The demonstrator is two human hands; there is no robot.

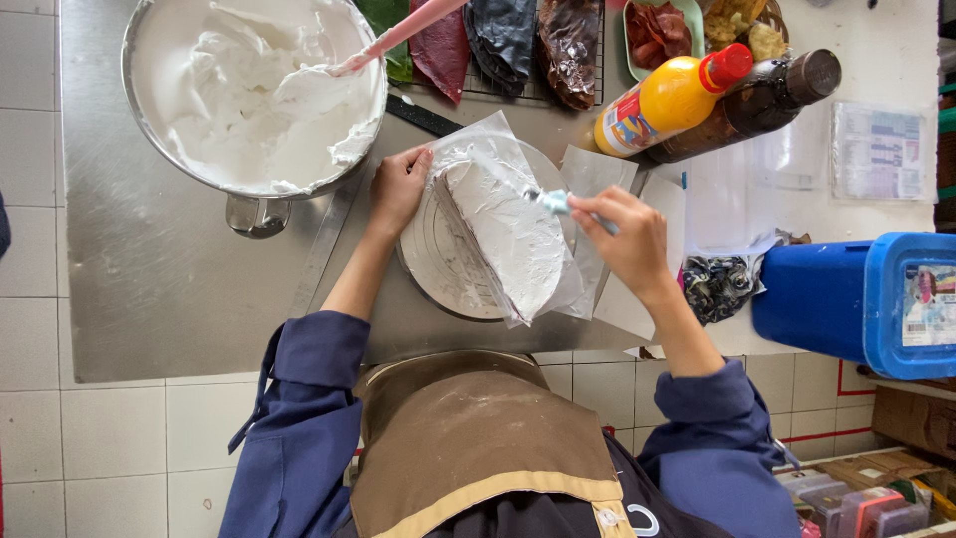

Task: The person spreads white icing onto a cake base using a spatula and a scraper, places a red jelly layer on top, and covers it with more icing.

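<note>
1. Left hand (398, 186) steadies the clear plastic sheet (478, 134); right hand (625, 235) grips a pale-blue-handled spatula (554, 202).
2. The white-frosted cake slab (508, 234), centre on the round turntable (438, 261), looks mostly coated; smoothing remains.
3. Far left, the big steel bowl (134, 95) holds whipped white cream (249, 90).

You've only got one view here, the head cam, and it looks almost straight down from above your chest. It sits fairly close over the brushed steel worktop (199, 289), your brown apron (468, 438) fills the bottom edge, and the white tiled floor (100, 438) shows bottom left.
</note>
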